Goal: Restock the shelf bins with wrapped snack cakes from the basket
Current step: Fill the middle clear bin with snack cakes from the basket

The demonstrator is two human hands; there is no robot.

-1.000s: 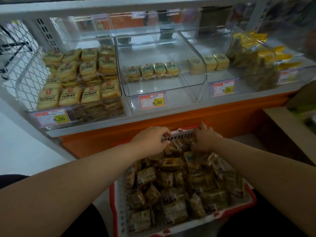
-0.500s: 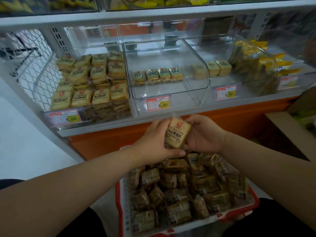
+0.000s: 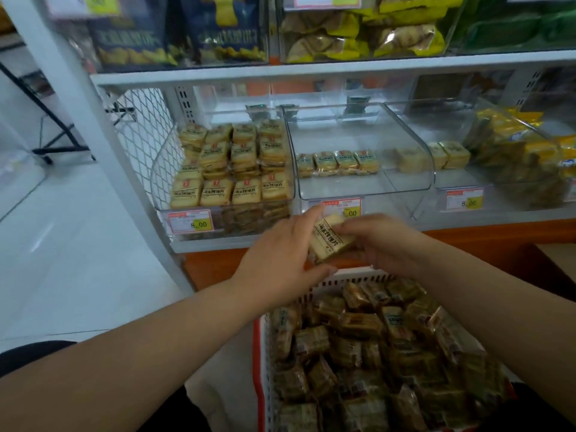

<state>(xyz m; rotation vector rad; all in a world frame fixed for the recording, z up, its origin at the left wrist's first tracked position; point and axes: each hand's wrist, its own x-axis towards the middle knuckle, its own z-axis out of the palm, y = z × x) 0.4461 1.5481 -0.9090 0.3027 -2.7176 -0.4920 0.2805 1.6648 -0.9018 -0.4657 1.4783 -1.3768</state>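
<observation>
A wrapped snack cake (image 3: 328, 238) with dark lettering is held between both hands, above the far rim of the basket. My left hand (image 3: 280, 254) grips its left side, thumb below and index finger along the top. My right hand (image 3: 381, 241) pinches its right side with curled fingers. The white and red basket (image 3: 261, 353) at the bottom right is heaped with several wrapped cakes (image 3: 374, 353). On the shelf, the left clear bin (image 3: 224, 213) is nearly full of matching cakes. The middle bin (image 3: 364, 188) holds one row of small cakes.
A third bin (image 3: 448, 155) at the right holds a few pale cakes, and beyond it stand yellow packets (image 3: 523, 151). Price tags line the shelf front (image 3: 405, 219). The upper shelf (image 3: 311, 70) carries bagged snacks. A white upright (image 3: 93, 135) and wire mesh stand at the left.
Both hands reached into the basket, lifted one cake out and raised it toward the shelf front. The view has tilted up and moved closer to the shelf.
</observation>
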